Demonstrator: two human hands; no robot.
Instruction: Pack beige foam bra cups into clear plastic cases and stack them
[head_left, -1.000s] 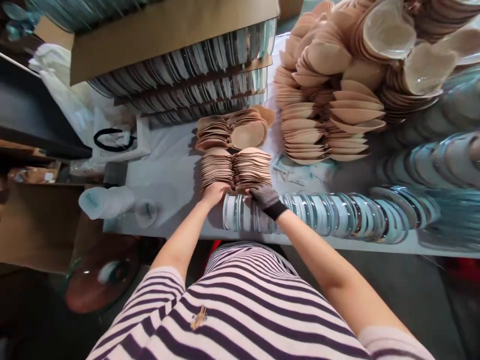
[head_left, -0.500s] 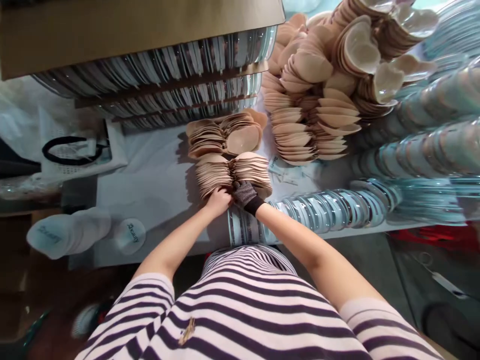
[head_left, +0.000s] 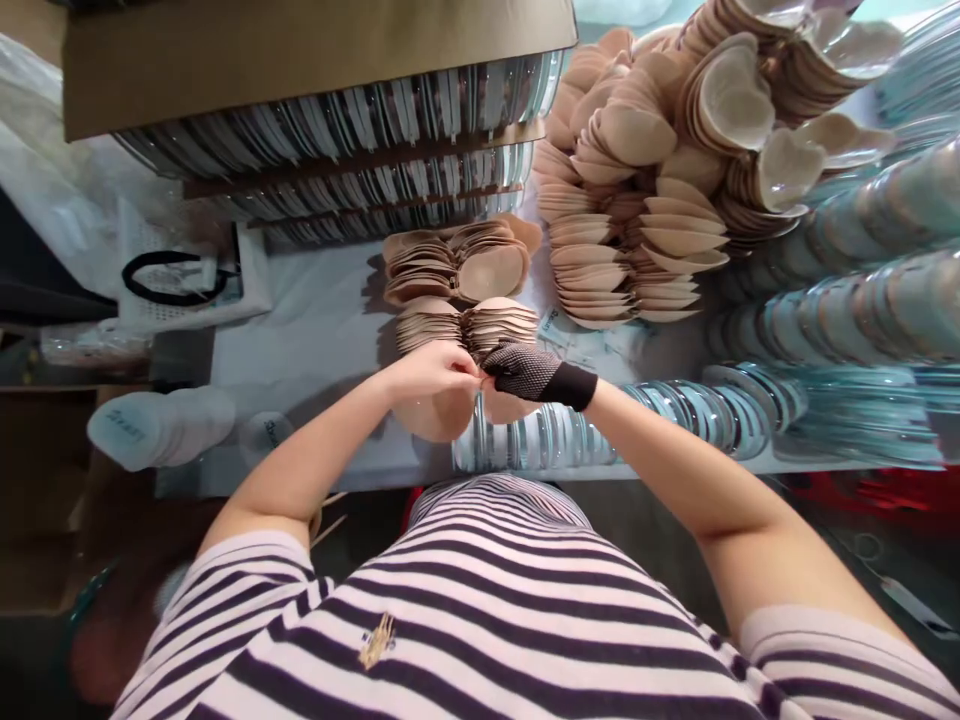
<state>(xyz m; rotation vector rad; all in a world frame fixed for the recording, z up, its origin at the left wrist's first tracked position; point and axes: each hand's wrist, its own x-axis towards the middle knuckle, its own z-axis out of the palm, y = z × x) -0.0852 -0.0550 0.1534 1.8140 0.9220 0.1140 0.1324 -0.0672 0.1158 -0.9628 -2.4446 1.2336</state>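
A beige stick-on bra (head_left: 441,415) hangs in front of me, its two cups spread left and right. My bare left hand (head_left: 435,368) pinches it near the middle join. My right hand (head_left: 521,370), in a dark dotted glove, is closed on the same join from the other side. The small fastening between the fingertips is too hidden to make out. Just beyond both hands stands a stack of nested beige bras (head_left: 504,322), partly covered by them. Behind it lies another beige bundle (head_left: 491,272) with one cup facing up.
A cardboard box (head_left: 322,50) of clear packs in rows stands at the back left. Beige bras (head_left: 637,130) are heaped at the back right. Clear plastic shells (head_left: 667,415) line the front right edge. Round white cards (head_left: 142,430) lie at the left, below a white tray (head_left: 255,275).
Both hands have come up from the front of the stack and now hold a bra with its cups spread. The view has shifted slightly left.
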